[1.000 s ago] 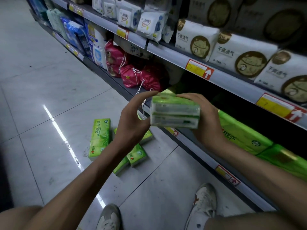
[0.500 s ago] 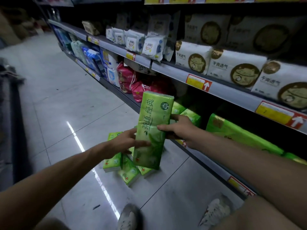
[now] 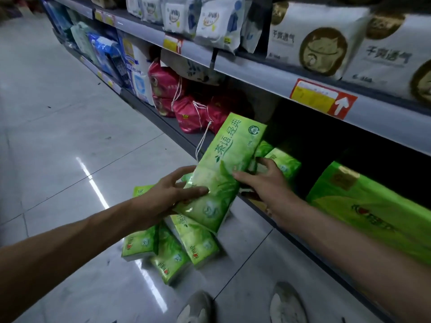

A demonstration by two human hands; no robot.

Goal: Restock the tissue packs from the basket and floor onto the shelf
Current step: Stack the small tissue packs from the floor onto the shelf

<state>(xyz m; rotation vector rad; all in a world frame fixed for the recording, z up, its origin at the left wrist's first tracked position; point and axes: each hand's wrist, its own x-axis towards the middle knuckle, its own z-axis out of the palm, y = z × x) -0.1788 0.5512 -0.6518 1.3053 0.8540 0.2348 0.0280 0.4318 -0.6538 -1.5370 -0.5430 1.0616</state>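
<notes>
Since 0.5 s ago you have tipped the long green tissue pack (image 3: 231, 164) from upright to a slant, its top end now over the bottom shelf (image 3: 173, 130). Your left hand (image 3: 172, 197) grips its lower left side. Your right hand (image 3: 263, 180) clasps its right edge. Other packs (image 3: 186, 243) lie on the floor (image 3: 70, 136) beneath.
</notes>
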